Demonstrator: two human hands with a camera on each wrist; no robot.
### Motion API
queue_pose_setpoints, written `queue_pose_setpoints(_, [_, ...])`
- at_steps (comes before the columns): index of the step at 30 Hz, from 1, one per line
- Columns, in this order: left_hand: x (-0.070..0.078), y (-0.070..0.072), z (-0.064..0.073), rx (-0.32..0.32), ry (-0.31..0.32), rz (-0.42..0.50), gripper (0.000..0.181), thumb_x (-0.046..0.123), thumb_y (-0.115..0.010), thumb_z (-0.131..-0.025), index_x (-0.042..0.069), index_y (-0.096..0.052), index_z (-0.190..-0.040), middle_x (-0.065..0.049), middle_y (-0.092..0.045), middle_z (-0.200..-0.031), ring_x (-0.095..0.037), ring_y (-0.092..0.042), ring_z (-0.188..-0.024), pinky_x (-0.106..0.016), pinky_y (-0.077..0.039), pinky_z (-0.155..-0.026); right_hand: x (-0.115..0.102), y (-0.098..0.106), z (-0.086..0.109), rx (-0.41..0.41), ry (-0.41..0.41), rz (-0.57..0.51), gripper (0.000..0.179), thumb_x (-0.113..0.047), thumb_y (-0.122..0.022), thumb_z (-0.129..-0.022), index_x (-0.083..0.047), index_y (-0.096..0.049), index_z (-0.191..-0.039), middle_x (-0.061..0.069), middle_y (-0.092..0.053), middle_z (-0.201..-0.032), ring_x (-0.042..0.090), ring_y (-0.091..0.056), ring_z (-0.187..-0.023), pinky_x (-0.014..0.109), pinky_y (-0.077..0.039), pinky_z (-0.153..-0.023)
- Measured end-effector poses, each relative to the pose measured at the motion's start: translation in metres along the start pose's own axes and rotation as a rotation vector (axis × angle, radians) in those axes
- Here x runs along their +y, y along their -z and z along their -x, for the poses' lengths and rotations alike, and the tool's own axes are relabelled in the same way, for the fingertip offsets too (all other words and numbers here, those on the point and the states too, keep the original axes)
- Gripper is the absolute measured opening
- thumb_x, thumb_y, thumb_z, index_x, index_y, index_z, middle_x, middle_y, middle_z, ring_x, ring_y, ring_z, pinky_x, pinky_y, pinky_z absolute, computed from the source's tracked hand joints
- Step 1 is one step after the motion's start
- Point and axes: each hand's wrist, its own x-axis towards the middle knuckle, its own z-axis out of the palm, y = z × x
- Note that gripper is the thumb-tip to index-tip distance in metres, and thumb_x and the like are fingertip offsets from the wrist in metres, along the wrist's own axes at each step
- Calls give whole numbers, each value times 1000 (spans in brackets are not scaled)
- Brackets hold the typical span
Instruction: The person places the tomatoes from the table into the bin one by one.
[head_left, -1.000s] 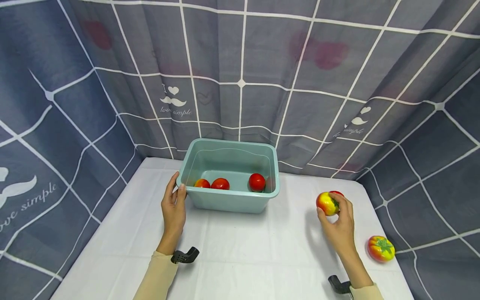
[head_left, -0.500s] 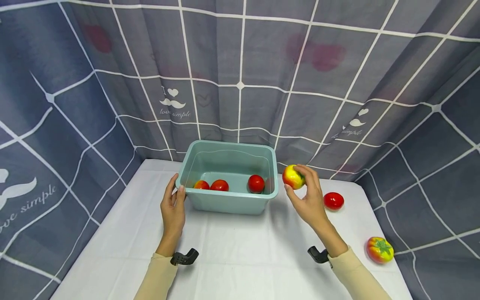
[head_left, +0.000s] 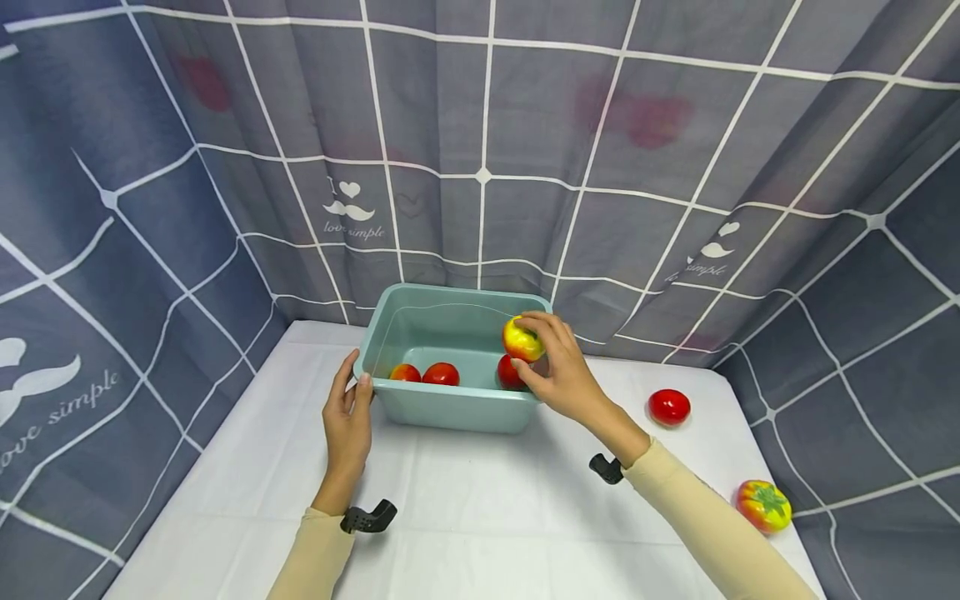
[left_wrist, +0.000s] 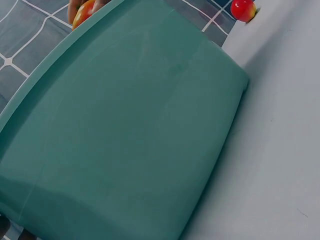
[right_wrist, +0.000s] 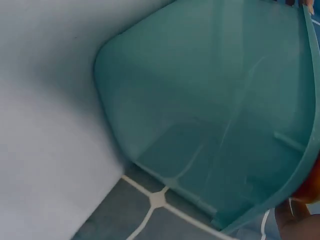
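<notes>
A pale teal plastic bin stands on the white table. My left hand holds its front left corner, thumb at the front rim and fingers along the side. My right hand pinches a round yellow-and-red fruit over the bin's right end, above a red tomato-like fruit. A red fruit and an orange-red fruit sit inside at the left. In the left wrist view, the held fruit shows just past the rim; in the right wrist view, it is partly cut off.
On the table to the right lie a glossy red fruit and a red-and-yellow fruit with a green leafy top. Grey checked curtains hang behind and at both sides. Each wrist wears a black camera mount.
My right hand has carried the yellow-and-red fruit leftward from the right of the table to over the bin, uncovering the glossy red fruit. My left hand stays on the bin.
</notes>
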Motion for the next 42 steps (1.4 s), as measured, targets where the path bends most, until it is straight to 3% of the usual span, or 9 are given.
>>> queue_pose_setpoints(11, [0,-1,1,9,-1,2,50,22,-56,-114,22,-49,-163,-2,-45,-168,-34,-51,-151,-9,-54,-105,-19,-27,-32,-97,37,33,54,-19,-79,-98,-15,-58,-147,6,-52,-155,32,-50,-134,48,-56,-108])
queue_pose_setpoints(20, [1,-2,0,5,-5,-1,50,22,-56,-114,22,-49,-163,-3,-45,-168,-35,-51,-151,-9,-54,-105,-21,-36,-32,-156,15,47,66,-21,-81,-97,-15,-52,-156,6,-47,-160,31,-47,-141,55,-49,-118])
queue_pose_setpoints(31, [0,1,1,17,-21,-17,50,21,-56,-114,20,-49,-163,-3,-47,-167,-33,-54,-149,-10,-54,-105,-15,-31,-16,-117,-35,-15,62,-22,-79,-98,-20,-54,-154,1,-48,-162,28,-43,-150,57,-48,-121])
queue_pose_setpoints(42, [0,-1,1,5,-6,-12,51,23,-57,-113,23,-49,-163,-2,-47,-166,-34,-55,-147,-13,-56,-106,0,-2,10,60,-121,-94,58,-18,-79,-97,-21,-57,-151,3,-55,-154,25,-51,-141,53,-50,-114])
